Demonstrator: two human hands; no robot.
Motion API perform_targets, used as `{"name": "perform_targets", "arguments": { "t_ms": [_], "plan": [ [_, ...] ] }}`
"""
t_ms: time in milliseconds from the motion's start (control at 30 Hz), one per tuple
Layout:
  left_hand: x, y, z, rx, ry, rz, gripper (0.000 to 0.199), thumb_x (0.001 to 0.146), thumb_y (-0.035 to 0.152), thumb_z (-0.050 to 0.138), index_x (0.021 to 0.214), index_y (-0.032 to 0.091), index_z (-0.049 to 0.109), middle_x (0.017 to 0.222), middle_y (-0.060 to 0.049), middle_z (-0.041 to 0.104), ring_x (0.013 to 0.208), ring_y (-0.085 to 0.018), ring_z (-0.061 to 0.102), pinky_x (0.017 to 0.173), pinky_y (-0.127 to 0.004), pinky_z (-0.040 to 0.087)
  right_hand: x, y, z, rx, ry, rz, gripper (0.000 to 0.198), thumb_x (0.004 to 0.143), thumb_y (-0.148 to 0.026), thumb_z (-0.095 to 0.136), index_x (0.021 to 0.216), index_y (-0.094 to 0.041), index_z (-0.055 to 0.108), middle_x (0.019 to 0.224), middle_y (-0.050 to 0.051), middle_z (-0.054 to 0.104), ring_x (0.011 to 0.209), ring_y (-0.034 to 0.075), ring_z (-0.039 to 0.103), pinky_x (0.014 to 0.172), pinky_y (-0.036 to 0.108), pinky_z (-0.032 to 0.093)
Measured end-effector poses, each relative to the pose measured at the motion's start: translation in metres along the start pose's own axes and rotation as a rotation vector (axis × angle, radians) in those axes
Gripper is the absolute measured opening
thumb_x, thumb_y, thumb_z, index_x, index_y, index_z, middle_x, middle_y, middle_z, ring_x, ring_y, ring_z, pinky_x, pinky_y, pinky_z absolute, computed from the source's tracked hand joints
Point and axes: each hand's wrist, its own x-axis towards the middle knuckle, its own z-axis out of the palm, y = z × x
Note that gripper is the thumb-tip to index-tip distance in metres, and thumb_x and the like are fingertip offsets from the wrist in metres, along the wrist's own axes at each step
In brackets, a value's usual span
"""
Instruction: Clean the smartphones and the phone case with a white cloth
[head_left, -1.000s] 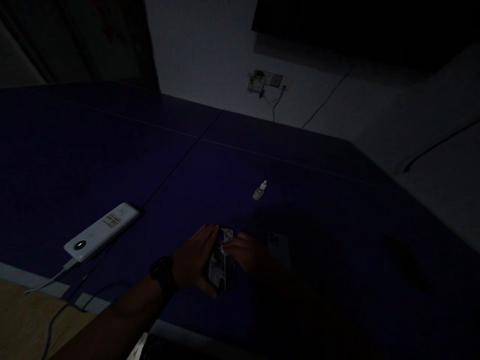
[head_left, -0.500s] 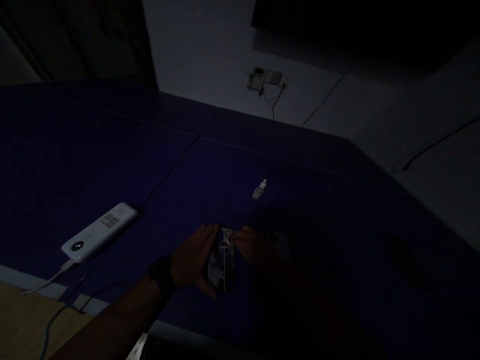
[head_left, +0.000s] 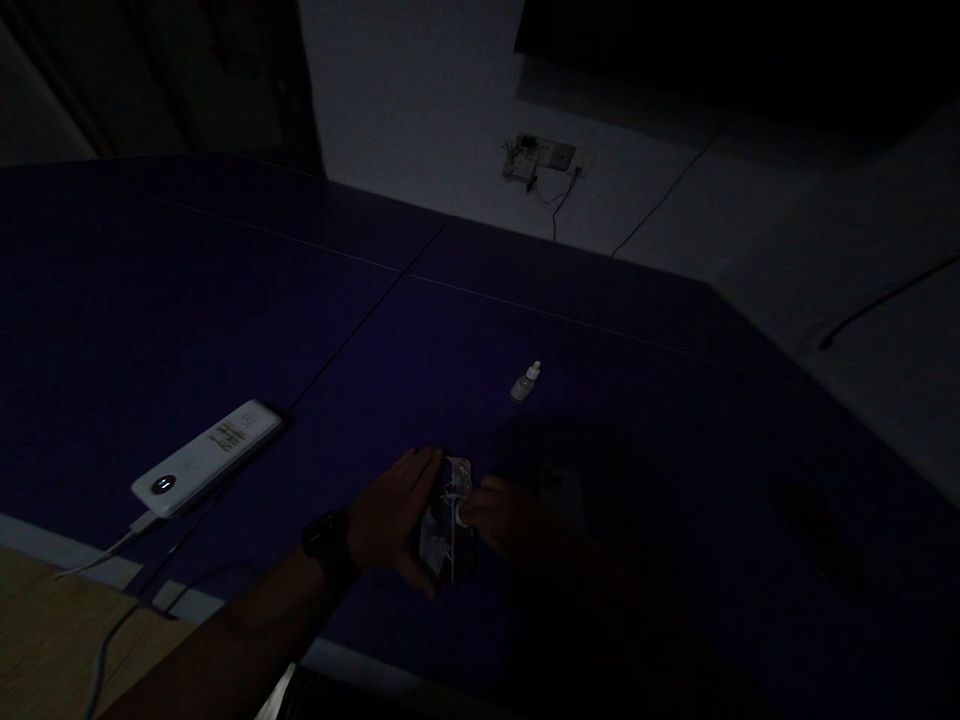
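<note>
On the dark blue tabletop (head_left: pixel 360 400) lies a phone-shaped slab (head_left: pixel 439 545) with a grey and black picture on its upper face; whether it is a phone or only its case I cannot tell. My left hand (head_left: pixel 394 515), with a dark watch on the wrist, rests along its left edge, fingers stretched and thumb spread. My right hand (head_left: pixel 499 510) is closed in a pinch over its right side. A small white piece (head_left: pixel 462 514) shows at those fingertips, its kind unclear. Just right of that hand lies a second phone (head_left: pixel 568 492), partly hidden and dim.
A small clear bottle (head_left: pixel 523 387) with a white dropper top stands beyond my hands. To the left lies a white power bank (head_left: pixel 210 455) with a cable (head_left: pixel 105 555) plugged in. Wall sockets (head_left: pixel 551 155) with wires are at the back. The room is very dark.
My right hand has moved down the picture-faced slab, from near its top to its middle, and the white piece shows more. My left hand keeps its place. The view has shifted slightly.
</note>
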Motion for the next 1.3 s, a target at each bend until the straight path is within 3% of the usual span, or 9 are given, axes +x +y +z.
{"name": "perform_targets", "arguments": {
  "t_ms": [167, 300, 400, 500, 600, 700, 867, 1100, 1300],
  "plan": [
    [0.001, 0.000, 0.000, -0.006, 0.009, 0.000, 0.153, 0.055, 0.095, 0.062, 0.159, 0.009, -0.010, 0.159, -0.034, 0.024, 0.143, -0.051, 0.035, 0.117, -0.067, 0.029, 0.003, 0.001, 0.006, 0.002, 0.105, 0.064, 0.021, 0.099, -0.009, 0.049, 0.105, -0.014, 0.069, 0.104, 0.010, 0.073, 0.090, 0.020, 0.063, 0.081, 0.034, 0.049],
    [0.001, 0.000, -0.001, -0.005, 0.001, 0.006, 0.151, 0.057, 0.096, 0.060, 0.159, 0.009, -0.009, 0.160, -0.034, 0.023, 0.144, -0.051, 0.034, 0.118, -0.067, 0.028, -0.004, 0.005, -0.005, -0.022, -0.006, 0.165, 0.022, 0.096, -0.004, 0.050, 0.100, -0.015, 0.070, 0.100, 0.010, 0.072, 0.085, 0.020, 0.062, 0.079, 0.033, 0.048],
    [0.002, 0.000, 0.000, -0.002, -0.016, 0.005, 0.152, 0.056, 0.097, 0.060, 0.158, 0.008, -0.009, 0.159, -0.035, 0.023, 0.145, -0.051, 0.032, 0.118, -0.067, 0.027, -0.008, -0.001, -0.005, 0.026, -0.076, 0.076, 0.021, 0.097, -0.006, 0.050, 0.098, -0.016, 0.069, 0.096, 0.008, 0.071, 0.085, 0.019, 0.061, 0.079, 0.033, 0.047],
    [0.002, -0.001, 0.001, 0.002, -0.025, -0.004, 0.152, 0.056, 0.096, 0.061, 0.158, 0.008, -0.009, 0.159, -0.035, 0.024, 0.145, -0.050, 0.032, 0.118, -0.067, 0.026, -0.002, -0.006, 0.005, 0.074, 0.022, 0.014, 0.021, 0.099, -0.010, 0.049, 0.101, -0.015, 0.069, 0.099, 0.009, 0.072, 0.087, 0.019, 0.062, 0.079, 0.033, 0.048],
    [0.000, -0.002, 0.002, 0.004, -0.017, -0.006, 0.152, 0.056, 0.095, 0.062, 0.158, 0.008, -0.008, 0.160, -0.034, 0.023, 0.145, -0.051, 0.032, 0.118, -0.067, 0.026, 0.002, -0.001, 0.011, 0.068, 0.124, 0.106, 0.023, 0.099, -0.011, 0.049, 0.107, -0.016, 0.070, 0.106, 0.010, 0.073, 0.090, 0.020, 0.063, 0.080, 0.033, 0.050],
    [-0.001, -0.002, 0.002, 0.000, -0.004, 0.003, 0.151, 0.057, 0.094, 0.063, 0.159, 0.008, -0.009, 0.161, -0.033, 0.021, 0.144, -0.051, 0.032, 0.118, -0.066, 0.026, -0.005, 0.003, 0.011, 0.021, 0.104, 0.161, 0.023, 0.098, -0.009, 0.051, 0.109, -0.016, 0.070, 0.110, 0.011, 0.073, 0.089, 0.020, 0.063, 0.079, 0.034, 0.050],
    [-0.001, -0.002, 0.002, -0.004, -0.002, 0.012, 0.153, 0.055, 0.092, 0.066, 0.158, 0.010, -0.012, 0.161, -0.033, 0.021, 0.145, -0.051, 0.031, 0.118, -0.066, 0.025, -0.014, -0.012, 0.017, 0.058, 0.035, -0.013, 0.019, 0.099, -0.013, 0.055, 0.106, -0.018, 0.071, 0.107, 0.006, 0.075, 0.089, 0.017, 0.064, 0.079, 0.031, 0.049],
    [-0.001, -0.002, 0.001, 0.000, -0.006, 0.016, 0.151, 0.057, 0.093, 0.065, 0.159, 0.009, -0.010, 0.160, -0.033, 0.022, 0.144, -0.051, 0.033, 0.118, -0.066, 0.026, -0.008, 0.003, 0.009, -0.028, 0.105, 0.150, 0.023, 0.098, -0.008, 0.052, 0.108, -0.016, 0.071, 0.108, 0.009, 0.074, 0.088, 0.019, 0.063, 0.077, 0.033, 0.049],
    [0.000, -0.003, 0.002, 0.020, -0.008, 0.013, 0.151, 0.057, 0.096, 0.060, 0.158, 0.007, -0.008, 0.159, -0.034, 0.024, 0.143, -0.051, 0.034, 0.118, -0.067, 0.027, -0.010, -0.008, 0.010, 0.042, 0.044, -0.017, 0.018, 0.098, -0.010, 0.055, 0.102, -0.017, 0.071, 0.104, 0.007, 0.074, 0.089, 0.018, 0.064, 0.079, 0.032, 0.049]
  ]
}}
